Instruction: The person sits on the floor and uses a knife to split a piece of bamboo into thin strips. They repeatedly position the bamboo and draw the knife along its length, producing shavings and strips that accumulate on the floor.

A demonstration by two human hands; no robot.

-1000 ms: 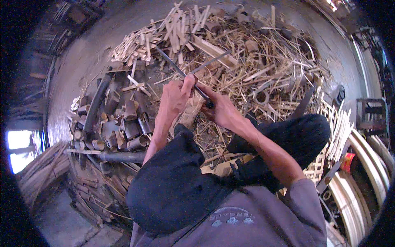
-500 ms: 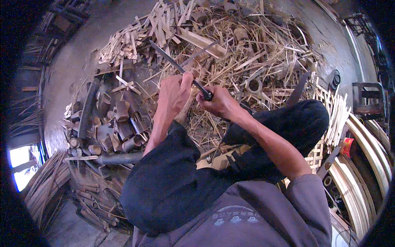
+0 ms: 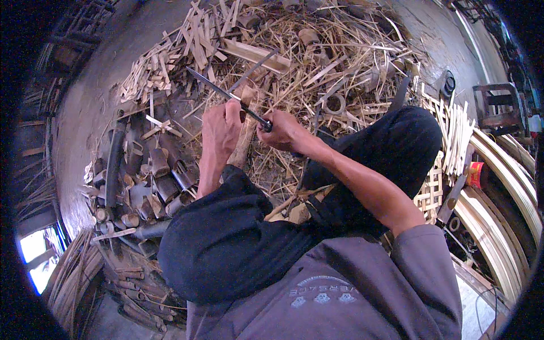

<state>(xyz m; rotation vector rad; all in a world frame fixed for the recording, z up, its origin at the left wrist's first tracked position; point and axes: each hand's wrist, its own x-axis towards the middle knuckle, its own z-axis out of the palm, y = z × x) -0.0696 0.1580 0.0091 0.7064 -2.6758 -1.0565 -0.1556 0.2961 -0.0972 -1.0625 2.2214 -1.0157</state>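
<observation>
I saw left hand (image 3: pixel 221 127) and right hand (image 3: pixel 282 131) just apart, near frame centre: left back-up, thumb (image 3: pixel 233 111) pointing up-frame; right curled tight. Left forearm (image 3: pixel 210 170) rose steeply; right forearm (image 3: pixel 357 177) slanted in from lower right.

The thin dark strip (image 3: pixel 215 86) looks smooth with a faint sheen, its material unclear. Trousers (image 3: pixel 221 249) and shirt (image 3: pixel 351 255) are soft matt cloth. The short slats (image 3: pixel 150 76) are dry, matt, rough-cut wood; the shavings (image 3: pixel 362 51) look coarse and fibrous; the long curved strips (image 3: pixel 487 229) are smooth, pale and wood-like.
</observation>
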